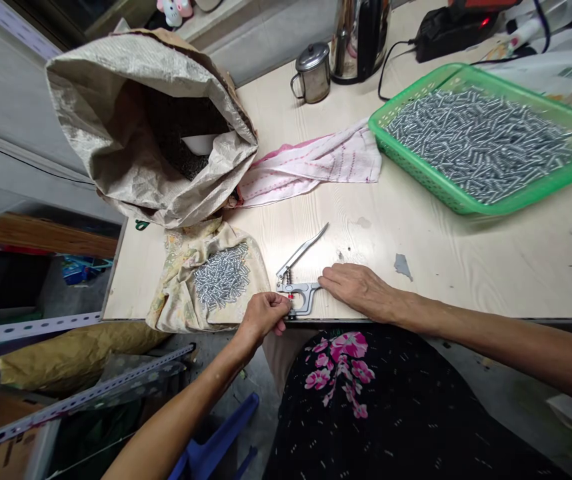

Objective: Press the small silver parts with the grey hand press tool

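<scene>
Snap-fastener-style pliers (307, 293) with a grey frame, a coil spring and a raised silver lever lie near the table's front edge. My left hand (267, 313) is closed in a pinch at the jaw, by a small red part; whatever its fingertips hold is too small to make out. My right hand (359, 287) rests on the table with its fingers closed over the end of the pliers' lower handle. Left of the pliers, a pile of small silver metal pins (223, 275) lies on a patterned cloth (179, 280).
A large open woven sack (116, 160) with a white scoop (199, 145) inside stands at the back left. The green basket (426, 177) at the right holds many silver pins. A pink-white towel (316, 163), lidded metal mug (313, 73) and kettle (359, 43) are farther back.
</scene>
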{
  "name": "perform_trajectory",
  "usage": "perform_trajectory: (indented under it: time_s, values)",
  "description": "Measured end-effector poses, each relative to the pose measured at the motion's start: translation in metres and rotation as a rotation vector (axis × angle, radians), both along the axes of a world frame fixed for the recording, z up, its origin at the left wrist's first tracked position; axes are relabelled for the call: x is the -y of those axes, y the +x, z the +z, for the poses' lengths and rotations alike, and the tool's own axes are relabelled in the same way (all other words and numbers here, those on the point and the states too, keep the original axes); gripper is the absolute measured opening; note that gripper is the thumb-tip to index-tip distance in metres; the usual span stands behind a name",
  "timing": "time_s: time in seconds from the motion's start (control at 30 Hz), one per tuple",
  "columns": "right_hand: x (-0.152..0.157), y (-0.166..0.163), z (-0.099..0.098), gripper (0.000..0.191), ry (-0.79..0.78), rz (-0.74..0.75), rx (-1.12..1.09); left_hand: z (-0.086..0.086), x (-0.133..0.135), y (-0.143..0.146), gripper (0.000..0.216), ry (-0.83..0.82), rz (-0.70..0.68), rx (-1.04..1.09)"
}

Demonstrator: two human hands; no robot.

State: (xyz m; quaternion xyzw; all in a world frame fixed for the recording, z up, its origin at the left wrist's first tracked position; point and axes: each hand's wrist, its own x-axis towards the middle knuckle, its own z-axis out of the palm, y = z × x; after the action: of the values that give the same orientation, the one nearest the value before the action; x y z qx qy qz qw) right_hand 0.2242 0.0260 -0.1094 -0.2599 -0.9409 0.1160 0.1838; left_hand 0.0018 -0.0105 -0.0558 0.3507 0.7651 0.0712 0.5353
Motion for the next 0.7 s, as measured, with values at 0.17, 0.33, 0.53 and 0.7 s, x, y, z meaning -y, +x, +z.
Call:
perform_trajectory:
  time_s: [0.17, 0.33, 0.53, 0.7]
  values:
    - [-0.014, 0.009, 0.015, 0.021, -0.115, -0.007, 0.082, 0.002, -0.002, 0.000, 0.011, -0.027, 0.007, 0.000]
    - [-0.051, 0.015, 0.028, 0.088, -0.087, -0.079, 0.168, 0.001, 0.000, -0.001, 0.012, -0.022, 0.011, 0.005]
    - [-0.078, 0.007, 0.023, 0.092, -0.130, 0.034, 0.273, -0.001, 0.003, -0.002, 0.014, -0.003, 0.037, 0.019]
    - [-0.068, 0.005, 0.025, 0.103, -0.097, 0.010, 0.304, 0.001, 0.003, -0.002, 0.012, -0.009, 0.051, 0.024]
